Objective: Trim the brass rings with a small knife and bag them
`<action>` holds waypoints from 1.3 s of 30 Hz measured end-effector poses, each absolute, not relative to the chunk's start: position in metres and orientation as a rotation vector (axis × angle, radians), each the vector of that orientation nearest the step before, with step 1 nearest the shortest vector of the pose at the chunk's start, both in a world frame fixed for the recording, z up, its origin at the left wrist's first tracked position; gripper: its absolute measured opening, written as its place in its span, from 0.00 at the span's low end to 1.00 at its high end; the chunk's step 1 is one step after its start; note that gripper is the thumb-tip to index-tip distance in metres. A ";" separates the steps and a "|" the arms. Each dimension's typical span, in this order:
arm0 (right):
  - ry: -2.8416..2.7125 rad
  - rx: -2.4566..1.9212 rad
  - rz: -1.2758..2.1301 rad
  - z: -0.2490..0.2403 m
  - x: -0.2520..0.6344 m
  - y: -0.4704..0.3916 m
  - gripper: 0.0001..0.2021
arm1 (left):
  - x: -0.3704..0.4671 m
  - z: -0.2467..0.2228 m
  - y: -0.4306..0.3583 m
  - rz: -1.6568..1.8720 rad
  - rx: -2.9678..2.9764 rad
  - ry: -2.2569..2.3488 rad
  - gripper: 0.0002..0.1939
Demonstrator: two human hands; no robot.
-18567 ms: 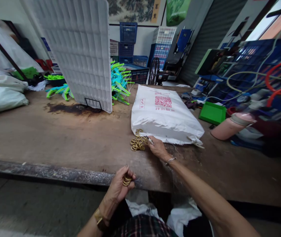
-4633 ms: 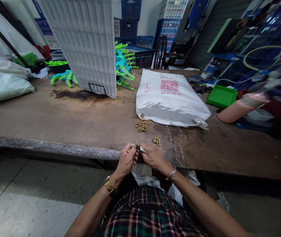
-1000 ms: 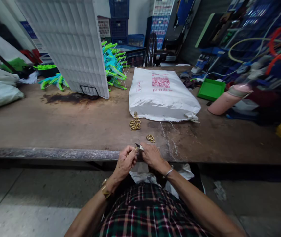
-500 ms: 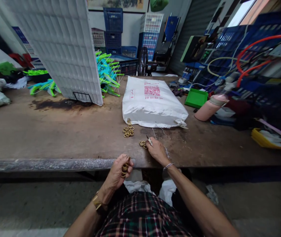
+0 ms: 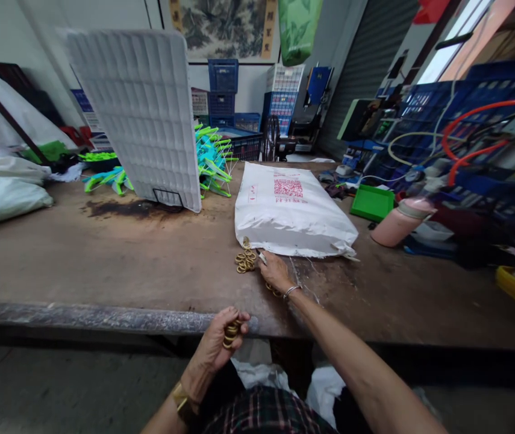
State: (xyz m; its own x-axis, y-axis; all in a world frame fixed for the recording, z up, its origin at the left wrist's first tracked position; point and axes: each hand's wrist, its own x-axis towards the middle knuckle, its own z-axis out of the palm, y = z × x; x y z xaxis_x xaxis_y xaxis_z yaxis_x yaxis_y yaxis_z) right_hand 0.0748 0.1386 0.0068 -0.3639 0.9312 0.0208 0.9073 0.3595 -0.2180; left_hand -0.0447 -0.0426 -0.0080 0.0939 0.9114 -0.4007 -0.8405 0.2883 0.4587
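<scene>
Clutches rings (image 5: 230, 333) in left hand (image 5: 214, 343), in front of bag (image 5: 296, 211). Extends right hand (image 5: 277, 272), gripping small tool (image 5: 262, 258), to loose rings (image 5: 245, 263) by bag; seemingly calls for fine aim.

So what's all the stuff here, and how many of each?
Table: one, brown, front
Sack: one, white, on table
Rings: many, gold, table and left hand
Tool: one, partly white, right hand
Panel: one, whitish, left of sack
Bag: one, white, far left
Tray: one, green, right of sack
Bottle: one, pink, beside tray
Tub: one, yellow, right edge
Crates: several, blue and white, back
Picture: one, mostly grey, back wall
Plastic bits: many, green and blue, behind panel
Left hand: one, bare, table's near edge
Right hand: one, bare, near sack
</scene>
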 end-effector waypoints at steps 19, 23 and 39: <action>-2.412 -1.873 0.279 0.005 0.062 0.163 0.13 | -0.045 -0.010 -0.037 1.286 0.156 0.726 0.21; -2.423 -1.619 0.292 0.012 0.079 0.137 0.11 | -0.041 -0.007 -0.036 1.342 0.224 0.845 0.21; -2.318 -1.081 0.709 0.019 0.095 0.031 0.07 | -0.029 0.003 -0.037 1.312 0.514 1.129 0.19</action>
State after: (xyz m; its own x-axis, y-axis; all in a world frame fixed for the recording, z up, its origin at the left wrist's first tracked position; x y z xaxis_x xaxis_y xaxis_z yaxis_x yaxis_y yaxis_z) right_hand 0.0953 0.0314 0.0188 -0.5712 0.7950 0.2042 0.5450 0.5534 -0.6299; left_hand -0.0291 -0.0370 0.0035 -0.1330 0.9261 -0.3531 -0.4875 0.2490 0.8368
